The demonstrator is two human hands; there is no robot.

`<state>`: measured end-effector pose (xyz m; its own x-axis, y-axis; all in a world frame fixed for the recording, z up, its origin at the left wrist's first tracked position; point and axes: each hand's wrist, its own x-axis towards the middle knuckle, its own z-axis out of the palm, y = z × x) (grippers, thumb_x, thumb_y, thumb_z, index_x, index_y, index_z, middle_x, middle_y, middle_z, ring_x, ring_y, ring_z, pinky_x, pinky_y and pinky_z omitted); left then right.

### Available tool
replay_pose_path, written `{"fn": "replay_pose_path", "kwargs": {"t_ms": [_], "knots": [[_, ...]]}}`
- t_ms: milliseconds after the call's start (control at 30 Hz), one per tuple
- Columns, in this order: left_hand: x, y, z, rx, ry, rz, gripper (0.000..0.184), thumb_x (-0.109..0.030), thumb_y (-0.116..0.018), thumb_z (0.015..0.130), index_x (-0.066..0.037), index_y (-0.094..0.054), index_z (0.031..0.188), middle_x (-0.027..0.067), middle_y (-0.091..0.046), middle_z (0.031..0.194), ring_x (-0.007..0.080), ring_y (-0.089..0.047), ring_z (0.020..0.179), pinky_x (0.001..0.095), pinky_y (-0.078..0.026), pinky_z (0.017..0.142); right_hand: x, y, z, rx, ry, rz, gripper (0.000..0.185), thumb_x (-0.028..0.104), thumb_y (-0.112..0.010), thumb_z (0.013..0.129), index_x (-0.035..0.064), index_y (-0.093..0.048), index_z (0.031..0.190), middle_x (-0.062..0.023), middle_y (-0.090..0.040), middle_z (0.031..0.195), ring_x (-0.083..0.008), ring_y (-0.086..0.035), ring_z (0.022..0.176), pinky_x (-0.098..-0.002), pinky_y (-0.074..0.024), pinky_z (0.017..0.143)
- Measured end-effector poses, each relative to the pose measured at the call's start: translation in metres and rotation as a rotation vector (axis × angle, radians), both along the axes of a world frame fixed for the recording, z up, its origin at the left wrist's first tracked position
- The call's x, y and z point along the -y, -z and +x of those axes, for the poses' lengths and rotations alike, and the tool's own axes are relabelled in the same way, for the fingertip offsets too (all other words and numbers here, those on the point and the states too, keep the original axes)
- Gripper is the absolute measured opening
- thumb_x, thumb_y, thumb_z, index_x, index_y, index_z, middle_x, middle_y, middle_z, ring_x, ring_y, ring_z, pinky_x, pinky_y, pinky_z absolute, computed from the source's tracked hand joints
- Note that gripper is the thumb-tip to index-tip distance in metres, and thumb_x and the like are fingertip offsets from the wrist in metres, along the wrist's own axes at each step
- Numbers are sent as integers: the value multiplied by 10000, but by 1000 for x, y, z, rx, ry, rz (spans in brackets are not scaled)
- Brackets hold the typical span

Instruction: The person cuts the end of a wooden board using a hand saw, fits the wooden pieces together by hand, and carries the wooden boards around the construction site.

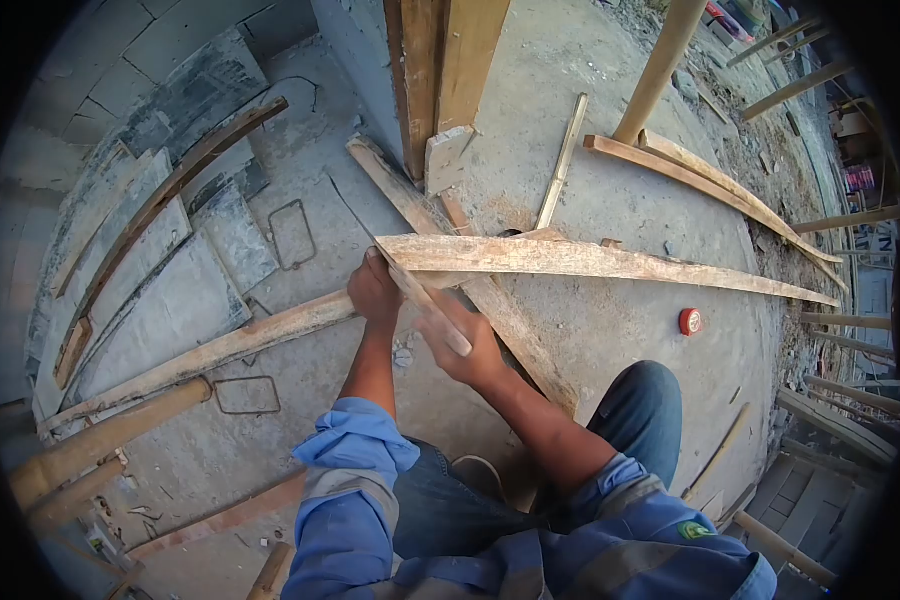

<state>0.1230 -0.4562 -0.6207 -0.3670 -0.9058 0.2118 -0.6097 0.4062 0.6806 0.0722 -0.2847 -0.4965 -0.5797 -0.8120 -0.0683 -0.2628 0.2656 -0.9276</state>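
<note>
My right hand is closed round the wooden handle of a handsaw, seen nearly edge-on. Its thin dark blade points away to the upper left and crosses the left end of a long pale plank. At that same end, my left hand grips the plank, thumb up close beside the blade. Whether the blade has cut into the wood cannot be made out. Under the plank, a wider board runs diagonally across the floor. Another long timber extends left from near my left hand.
A red tape measure lies on the concrete right of the plank. A wooden post stands ahead. Stacked panels and a bent wire frame lie left. A narrow strip, more timbers and upright poles are right.
</note>
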Motion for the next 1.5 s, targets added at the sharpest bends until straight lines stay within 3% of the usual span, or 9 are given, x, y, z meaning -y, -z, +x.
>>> {"fn": "replay_pose_path", "kwargs": {"t_ms": [100, 267, 533, 667, 900, 1000, 1133, 1367, 1500], "knots": [[9, 24, 12, 109, 57, -5, 545, -369, -324, 1058, -31, -694, 845, 263, -673, 732, 500, -649, 699, 589, -484, 645, 55, -7, -6, 63, 33, 3, 494, 167, -751, 937, 45, -589, 1387, -229, -722, 1097, -236, -741, 919, -347, -555, 785], [4, 13, 2, 23, -38, -15, 521, -355, -351, 1053, -39, -693, 819, 249, -682, 740, 485, -659, 708, 584, -488, 665, -129, -67, 38, -113, 33, 34, 517, 165, -781, 898, 6, -600, 1355, -233, -725, 1158, -339, -759, 961, -388, -602, 790], [6, 18, 10, 6, 36, -39, 516, -363, -346, 1053, -34, -703, 877, 255, -679, 737, 493, -657, 685, 564, -499, 622, 35, 5, 0, -65, 30, -85, 525, 180, -751, 920, 42, -574, 1395, -231, -714, 1136, -372, -740, 950, -373, -588, 779], [4, 13, 2, 17, -31, 6, 566, -383, -329, 1060, -33, -710, 827, 268, -678, 750, 490, -659, 695, 579, -497, 645, -126, -42, 31, -149, 37, -46, 502, 182, -729, 937, 28, -574, 1389, -230, -726, 1101, -366, -737, 983, -367, -585, 810], [4, 6, 3, -34, 19, -22, 500, -358, -365, 1050, -36, -685, 841, 262, -678, 748, 496, -646, 689, 586, -484, 625, 62, 7, -7, -18, 70, -75, 434, 164, -722, 952, 18, -614, 1345, -206, -733, 1085, -241, -729, 869, -328, -550, 769], [5, 24, 9, -31, 64, -240, 475, -342, -386, 1037, -27, -677, 832, 257, -677, 752, 502, -632, 681, 591, -473, 638, 10, -9, -1, 145, 44, -43, 452, 143, -742, 934, -5, -612, 1340, -203, -736, 1089, -237, -728, 883, -325, -550, 800], [6, 19, 4, 16, -5, 58, 501, -347, -342, 1051, -38, -711, 912, 262, -692, 795, 489, -653, 771, 559, -487, 745, -124, -53, 31, -119, 5, 5, 556, 159, -767, 910, 1, -563, 1403, -241, -705, 1196, -363, -748, 993, -376, -584, 838], [5, 20, 15, 18, 79, 74, 431, -344, -384, 1045, -57, -681, 925, 244, -691, 769, 463, -659, 717, 549, -496, 667, 48, 14, 0, -16, 51, -89, 504, 183, -753, 920, 20, -593, 1370, -265, -719, 979, -390, -740, 902, -393, -579, 736], [7, 40, 6, 105, -9, -171, 471, -358, -373, 1050, -36, -685, 908, 258, -690, 793, 468, -657, 758, 540, -498, 682, -76, -38, 24, -86, 60, -94, 522, 176, -750, 920, 24, -579, 1390, -261, -721, 1001, -393, -740, 883, -414, -583, 723]]}}
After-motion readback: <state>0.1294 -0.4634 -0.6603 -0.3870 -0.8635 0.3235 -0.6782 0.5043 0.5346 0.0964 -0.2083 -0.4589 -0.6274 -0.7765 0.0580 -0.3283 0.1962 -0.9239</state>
